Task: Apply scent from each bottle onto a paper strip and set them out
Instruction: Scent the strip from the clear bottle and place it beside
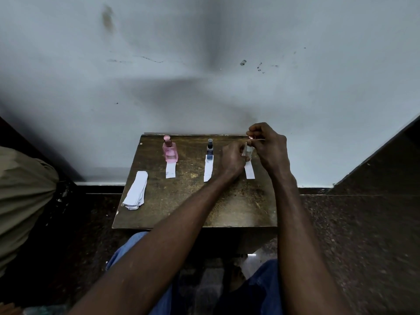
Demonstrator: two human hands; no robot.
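Here, at the left of the desk [195, 201] lies a pile of spare strips [136, 189]. Next the pink bottle [170, 150] and the dark bottle [210, 150] stand upright, the first strip [170, 171] and second strip [208, 170] at their near sides. Rightmost, the clear bottle [249, 151] stands upright between both hands, the third strip [250, 171] lying lengthwise just nearer. The left hand [233, 159] curls its fingers round the bottle's body. The right hand [268, 146], arched directly above, pinches what seems to be the cap [251, 138].
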